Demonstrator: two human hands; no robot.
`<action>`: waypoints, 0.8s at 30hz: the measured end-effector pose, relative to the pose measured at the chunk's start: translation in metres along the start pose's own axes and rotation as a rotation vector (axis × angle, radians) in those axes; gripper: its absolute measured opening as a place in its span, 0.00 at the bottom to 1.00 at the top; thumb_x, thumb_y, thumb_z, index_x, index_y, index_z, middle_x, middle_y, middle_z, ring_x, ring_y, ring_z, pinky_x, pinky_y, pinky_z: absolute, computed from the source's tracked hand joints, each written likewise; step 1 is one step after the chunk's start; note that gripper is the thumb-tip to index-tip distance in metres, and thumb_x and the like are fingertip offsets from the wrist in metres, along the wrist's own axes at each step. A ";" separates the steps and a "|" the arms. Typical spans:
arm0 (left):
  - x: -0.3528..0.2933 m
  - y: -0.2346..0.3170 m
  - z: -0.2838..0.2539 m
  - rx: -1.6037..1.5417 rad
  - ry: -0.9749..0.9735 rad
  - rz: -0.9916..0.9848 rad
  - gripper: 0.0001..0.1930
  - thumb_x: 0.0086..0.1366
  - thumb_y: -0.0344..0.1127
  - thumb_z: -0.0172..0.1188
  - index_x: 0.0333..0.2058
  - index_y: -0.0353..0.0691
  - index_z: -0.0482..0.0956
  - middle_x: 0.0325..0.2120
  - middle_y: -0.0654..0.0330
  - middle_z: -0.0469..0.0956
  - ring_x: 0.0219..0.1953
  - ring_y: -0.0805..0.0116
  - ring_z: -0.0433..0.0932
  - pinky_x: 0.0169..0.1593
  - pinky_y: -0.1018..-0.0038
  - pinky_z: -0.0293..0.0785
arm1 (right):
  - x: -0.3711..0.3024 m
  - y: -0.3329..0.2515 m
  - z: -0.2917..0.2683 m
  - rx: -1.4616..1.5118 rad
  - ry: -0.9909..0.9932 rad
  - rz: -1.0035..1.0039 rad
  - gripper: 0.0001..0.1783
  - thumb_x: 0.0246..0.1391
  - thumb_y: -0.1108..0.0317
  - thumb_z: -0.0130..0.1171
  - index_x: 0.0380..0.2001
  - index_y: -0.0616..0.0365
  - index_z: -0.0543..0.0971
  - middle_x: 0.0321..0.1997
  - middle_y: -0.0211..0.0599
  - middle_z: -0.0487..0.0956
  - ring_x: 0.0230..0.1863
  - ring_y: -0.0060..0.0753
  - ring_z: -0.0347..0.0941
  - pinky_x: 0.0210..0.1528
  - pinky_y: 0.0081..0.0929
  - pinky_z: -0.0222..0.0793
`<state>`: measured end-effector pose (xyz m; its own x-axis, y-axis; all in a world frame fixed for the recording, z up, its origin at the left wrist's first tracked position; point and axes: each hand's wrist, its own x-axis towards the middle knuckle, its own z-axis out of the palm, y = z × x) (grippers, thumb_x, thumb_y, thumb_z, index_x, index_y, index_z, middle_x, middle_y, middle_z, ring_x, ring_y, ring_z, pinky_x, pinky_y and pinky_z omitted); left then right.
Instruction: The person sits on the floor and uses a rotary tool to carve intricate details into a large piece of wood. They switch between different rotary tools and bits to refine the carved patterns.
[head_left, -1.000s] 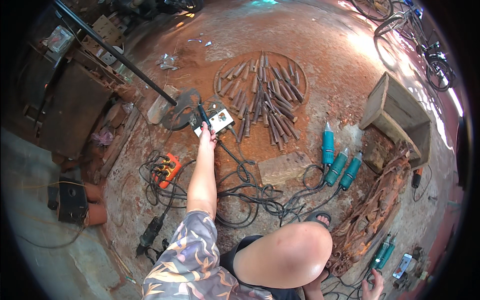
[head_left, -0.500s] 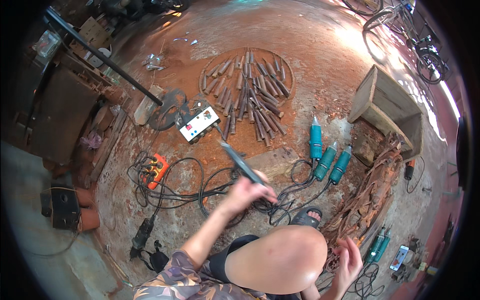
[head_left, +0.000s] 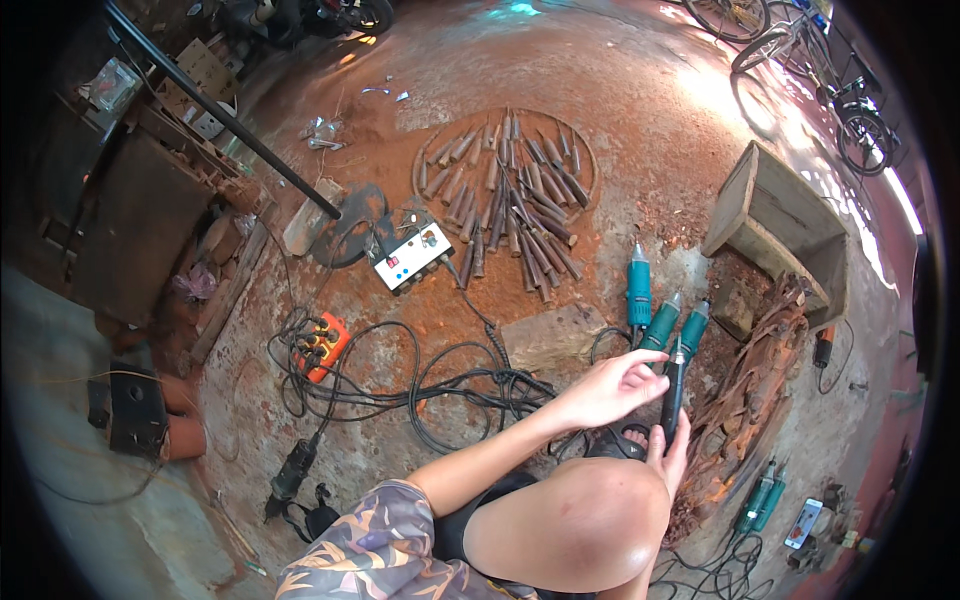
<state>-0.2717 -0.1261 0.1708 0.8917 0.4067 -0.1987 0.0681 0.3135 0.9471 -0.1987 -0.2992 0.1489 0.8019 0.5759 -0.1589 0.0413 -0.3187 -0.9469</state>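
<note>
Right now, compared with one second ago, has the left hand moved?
Yes. One second ago the left hand was at the white box; now it is well away from it, to the right and nearer the person.

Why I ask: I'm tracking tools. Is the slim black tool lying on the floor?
No, the right hand holds the slim black tool, with the left hand near its upper end.

Leaf-print sleeve (head_left: 375, 525) (dark shorts (head_left: 452, 532), perhaps)
</note>
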 end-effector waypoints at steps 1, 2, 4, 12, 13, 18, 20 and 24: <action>0.007 -0.007 0.006 -0.336 -0.004 -0.046 0.24 0.76 0.46 0.60 0.62 0.36 0.74 0.48 0.59 0.82 0.46 0.72 0.81 0.55 0.72 0.78 | 0.001 0.002 0.007 -0.008 0.018 -0.061 0.28 0.65 0.73 0.62 0.67 0.57 0.69 0.42 0.38 0.81 0.37 0.30 0.78 0.43 0.30 0.76; 0.012 -0.014 0.010 -0.356 -0.011 -0.126 0.24 0.78 0.48 0.56 0.62 0.36 0.72 0.47 0.61 0.80 0.47 0.74 0.79 0.56 0.74 0.76 | 0.000 0.004 0.014 -0.205 -0.018 0.069 0.30 0.60 0.73 0.66 0.64 0.57 0.69 0.42 0.37 0.81 0.35 0.30 0.77 0.40 0.32 0.75; 0.012 -0.029 0.024 -0.541 0.116 -0.125 0.17 0.78 0.49 0.56 0.48 0.40 0.74 0.41 0.62 0.79 0.40 0.77 0.77 0.47 0.76 0.76 | 0.005 0.008 0.025 -0.312 -0.039 0.118 0.21 0.56 0.73 0.68 0.53 0.61 0.75 0.34 0.40 0.83 0.33 0.31 0.76 0.41 0.34 0.75; 0.008 -0.042 0.025 -0.518 0.090 -0.126 0.22 0.77 0.47 0.59 0.23 0.48 0.67 0.14 0.73 0.64 0.17 0.81 0.63 0.29 0.77 0.67 | 0.021 0.081 0.049 0.023 -0.071 -0.044 0.21 0.48 0.72 0.71 0.45 0.67 0.78 0.31 0.37 0.84 0.35 0.33 0.81 0.45 0.35 0.75; 0.008 -0.042 0.023 -0.476 0.025 -0.134 0.23 0.77 0.47 0.60 0.21 0.48 0.66 0.14 0.73 0.64 0.16 0.81 0.62 0.28 0.77 0.65 | 0.021 0.092 0.047 0.124 -0.132 -0.015 0.21 0.48 0.73 0.71 0.46 0.66 0.78 0.34 0.36 0.83 0.36 0.33 0.81 0.45 0.34 0.75; 0.009 -0.045 0.021 -0.476 -0.177 -0.206 0.24 0.76 0.43 0.61 0.19 0.48 0.66 0.14 0.74 0.63 0.15 0.84 0.59 0.21 0.79 0.56 | 0.011 0.093 0.027 0.325 -0.493 0.504 0.21 0.50 0.76 0.70 0.48 0.63 0.76 0.43 0.38 0.83 0.46 0.30 0.80 0.49 0.32 0.76; 0.010 -0.042 0.019 -0.368 -0.155 -0.186 0.24 0.76 0.43 0.61 0.19 0.48 0.66 0.14 0.74 0.64 0.15 0.84 0.59 0.20 0.79 0.55 | 0.009 0.067 0.014 0.193 -0.619 0.472 0.23 0.51 0.79 0.69 0.51 0.62 0.76 0.46 0.38 0.83 0.48 0.30 0.79 0.50 0.32 0.76; 0.005 -0.029 0.006 0.285 0.028 -0.085 0.20 0.73 0.44 0.60 0.25 0.34 0.79 0.16 0.59 0.77 0.18 0.72 0.75 0.24 0.69 0.69 | 0.016 0.007 -0.015 0.352 -0.277 0.178 0.35 0.56 0.77 0.69 0.67 0.60 0.73 0.57 0.40 0.81 0.57 0.33 0.77 0.57 0.34 0.76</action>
<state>-0.2668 -0.1384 0.1442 0.8651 0.4139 -0.2834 0.2683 0.0956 0.9586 -0.1764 -0.3036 0.1441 0.5875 0.7294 -0.3505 -0.3248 -0.1841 -0.9277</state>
